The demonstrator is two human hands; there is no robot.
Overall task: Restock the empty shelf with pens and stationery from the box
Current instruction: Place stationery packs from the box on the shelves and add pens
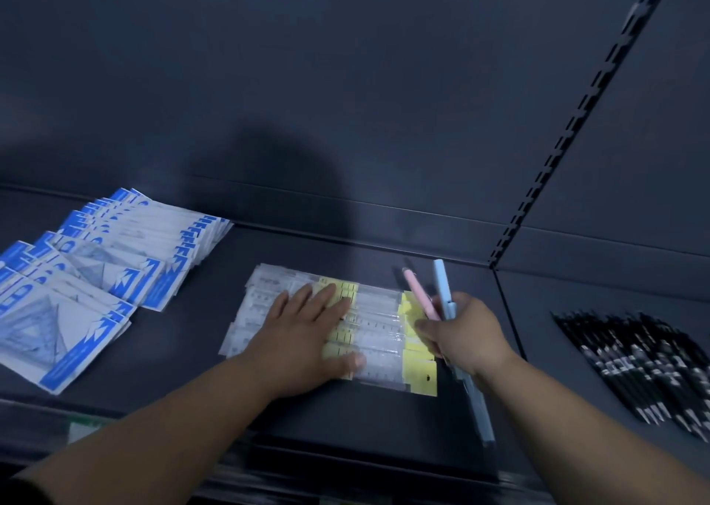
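Shelf [199, 354]: a dark, flat board; its front edge at the bottom of the view is blurred.
Left hand [307, 335]: it lies flat with the fingers spread and straight, and presses on the ruler packs.
Ruler packs [378, 326]: clear sleeves with yellow header cards, laid overlapping in the middle of the shelf. The left hand covers their middle part and the right hand covers a part of the yellow ends. The print is too blurred to read.
Right hand [466, 337]: its fingers are curled around two pens, just at the right end of the ruler packs. Only the back of the hand shows well, so I cannot tell how each finger lies.
Pink pen [418, 293]: only the upper part comes out above the hand; the rest is hidden in the grip.
Blue pen [443, 285]: it stands out above and below the hand; the lower end is smeared.
Set-square packs [96, 274]: blue and white, fanned on the left of the shelf, cut off by the left edge.
Black pens [634, 362]: a tight row in the next bay on the right, cut off by the right edge.
Slotted upright [568, 132]: it divides the two bays at the back.
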